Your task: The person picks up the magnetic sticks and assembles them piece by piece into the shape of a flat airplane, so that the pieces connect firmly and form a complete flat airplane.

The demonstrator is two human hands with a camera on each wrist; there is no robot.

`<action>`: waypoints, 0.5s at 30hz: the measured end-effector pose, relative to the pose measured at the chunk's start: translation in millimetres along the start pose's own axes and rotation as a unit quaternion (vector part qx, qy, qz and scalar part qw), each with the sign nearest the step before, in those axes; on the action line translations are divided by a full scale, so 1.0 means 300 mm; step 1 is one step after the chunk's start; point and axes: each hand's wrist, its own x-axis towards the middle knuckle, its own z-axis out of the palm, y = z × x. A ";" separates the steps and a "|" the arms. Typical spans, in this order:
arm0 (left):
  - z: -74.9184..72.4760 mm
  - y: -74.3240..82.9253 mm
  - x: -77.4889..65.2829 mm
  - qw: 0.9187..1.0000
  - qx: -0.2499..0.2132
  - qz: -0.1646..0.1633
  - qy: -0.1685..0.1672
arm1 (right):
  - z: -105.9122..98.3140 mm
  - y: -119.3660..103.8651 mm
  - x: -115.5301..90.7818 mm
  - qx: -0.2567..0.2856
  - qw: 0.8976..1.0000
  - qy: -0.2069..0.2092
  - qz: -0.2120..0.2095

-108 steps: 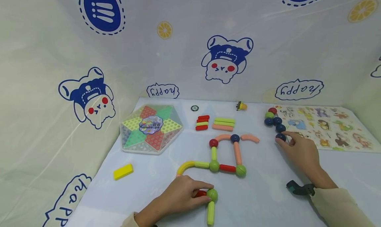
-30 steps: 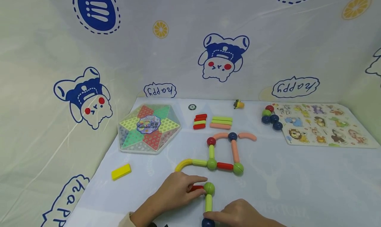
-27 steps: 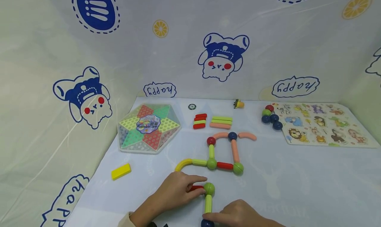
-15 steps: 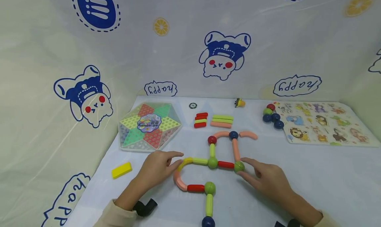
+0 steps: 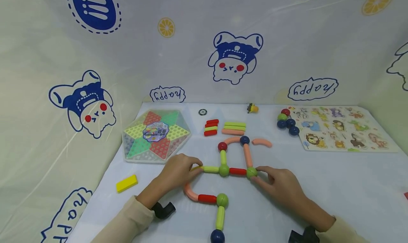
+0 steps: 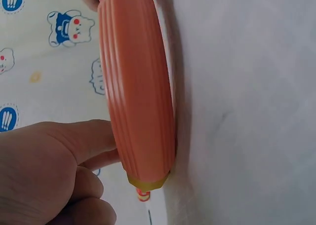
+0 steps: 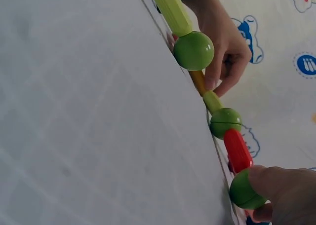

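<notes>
Magnetic rods and balls form a linked shape mid-table. My left hand (image 5: 181,170) pinches the yellow curved rod (image 7: 197,82) where it meets a light green rod (image 5: 211,169); the hand mostly hides this curve in the head view. Thumb and fingers of my right hand (image 5: 283,182) pinch the green ball (image 5: 251,172) at the shape's right corner. A red rod (image 5: 237,171) links that ball to another green ball (image 5: 224,170). Below, a salmon curved rod (image 6: 136,87) leads to a red rod (image 5: 207,199), a green ball (image 5: 222,200), a light green rod (image 5: 220,217) and a dark blue ball (image 5: 217,236).
Spare balls (image 5: 290,123) cluster beside an animal picture board (image 5: 350,143). Spare straight rods (image 5: 234,128) lie at the back, near a small yellow toy (image 5: 253,108). A loose salmon curved rod (image 5: 262,142) lies right of the shape. Left are a hexagonal board game (image 5: 156,157) and yellow block (image 5: 126,183).
My right hand brought a dark blue ball from the cluster to the lower rod's end, then moved up to the corner green ball. My left hand left the lower green ball for the yellow curve.
</notes>
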 end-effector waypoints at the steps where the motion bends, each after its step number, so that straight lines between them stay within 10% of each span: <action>1: 0.000 -0.004 0.005 1.000 -0.003 -0.001 -0.001 | 0.001 0.003 0.004 0.000 1.000 -0.002 0.002; 8: -0.007 -0.007 0.018 1.000 -0.002 0.001 -0.017 | 0.000 0.005 0.016 0.002 1.000 -0.010 0.001; 15: -0.032 0.083 -0.039 0.983 -0.068 0.127 -0.112 | -0.007 0.000 0.016 0.001 1.000 -0.014 0.006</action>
